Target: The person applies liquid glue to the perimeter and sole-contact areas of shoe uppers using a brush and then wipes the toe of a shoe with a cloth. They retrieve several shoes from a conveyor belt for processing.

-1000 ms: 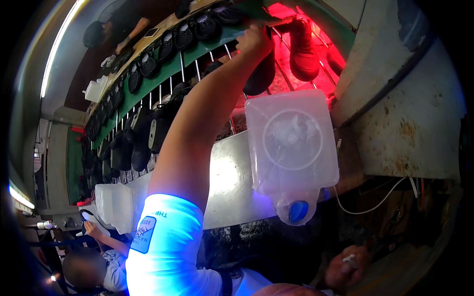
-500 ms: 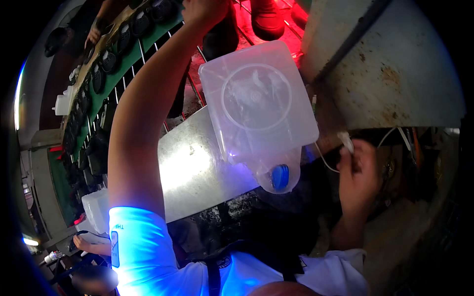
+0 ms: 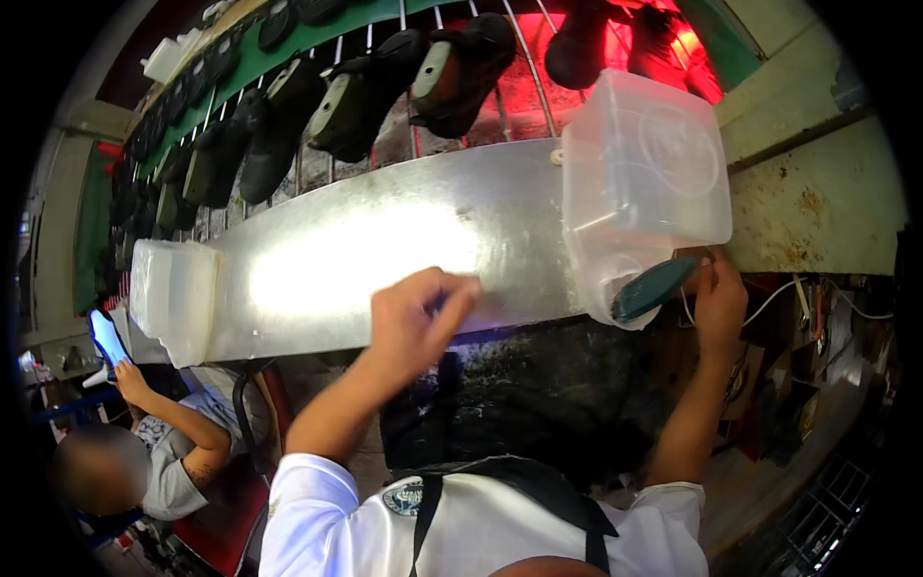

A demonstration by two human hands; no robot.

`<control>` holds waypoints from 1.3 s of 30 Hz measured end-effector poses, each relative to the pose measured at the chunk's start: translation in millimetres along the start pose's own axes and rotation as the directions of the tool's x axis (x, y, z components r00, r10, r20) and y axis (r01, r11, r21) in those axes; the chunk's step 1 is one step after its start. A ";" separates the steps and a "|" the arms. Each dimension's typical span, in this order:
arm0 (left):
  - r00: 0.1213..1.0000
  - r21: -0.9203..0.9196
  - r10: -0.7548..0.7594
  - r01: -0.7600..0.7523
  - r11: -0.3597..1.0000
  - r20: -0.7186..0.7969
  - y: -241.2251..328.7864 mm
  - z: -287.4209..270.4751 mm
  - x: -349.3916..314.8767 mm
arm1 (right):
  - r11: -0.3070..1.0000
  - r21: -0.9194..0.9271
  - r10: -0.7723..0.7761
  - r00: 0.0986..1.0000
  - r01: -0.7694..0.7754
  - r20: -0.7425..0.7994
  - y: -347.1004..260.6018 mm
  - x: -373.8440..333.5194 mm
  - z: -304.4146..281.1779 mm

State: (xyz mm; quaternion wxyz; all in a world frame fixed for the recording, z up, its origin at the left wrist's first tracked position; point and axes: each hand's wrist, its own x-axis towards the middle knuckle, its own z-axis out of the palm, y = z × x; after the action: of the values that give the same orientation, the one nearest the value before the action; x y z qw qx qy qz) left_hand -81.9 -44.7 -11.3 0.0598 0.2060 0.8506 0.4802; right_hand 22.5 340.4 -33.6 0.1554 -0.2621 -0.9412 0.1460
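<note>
My right hand [image 3: 721, 303] pinches one end of a dark teal insole [image 3: 656, 290], a flat piece with a rounded tip. It lies slanted across the mouth of a large translucent plastic container [image 3: 601, 183] at the right end of the metal bench. My left hand [image 3: 423, 322] hovers over the near edge of the metal bench top [image 3: 510, 212], fingers loosely curled, with a gap between thumb and fingers. Nothing shows in it, though its fingertips are slightly blurred. Past the bench, dark shoes [image 3: 461, 77] sit on a rack of metal rods, several of them with pale undersides.
A second translucent container [image 3: 178, 293] stands at the bench's left end. At the lower left, a seated person [image 3: 183, 433] holds a lit phone [image 3: 109, 337]. A worn metal panel [image 3: 817, 202] rises at the right, above hanging cables and tools. Red light glows behind the rack.
My left arm has come back from the rack to the bench. My right hand, which held a small whitish piece, now grips the teal insole at the container. The view has shifted left.
</note>
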 end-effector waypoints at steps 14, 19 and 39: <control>0.939 0.181 0.320 -0.296 0.938 -0.122 -13.5 -56.8 11.8 | 0.977 -0.182 -0.102 0.992 0.115 0.079 14.8 36.6 15.1; 0.486 0.596 0.872 -0.717 0.361 0.056 36.2 -54.2 219.9 | 0.995 -0.100 -0.034 0.992 0.022 -0.118 -27.9 8.7 -34.5; 0.671 0.728 0.334 -0.473 -0.495 0.663 88.5 41.9 481.8 | 0.835 0.423 -0.075 0.835 0.351 -0.544 0.2 -115.7 -67.8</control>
State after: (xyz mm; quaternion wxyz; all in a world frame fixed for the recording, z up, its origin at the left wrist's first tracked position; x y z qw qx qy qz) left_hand -480.8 225.1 87.2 -0.2825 0.5136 0.7069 -0.3957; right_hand 141.9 291.4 2.9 0.4759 -0.1302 -0.8183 0.2948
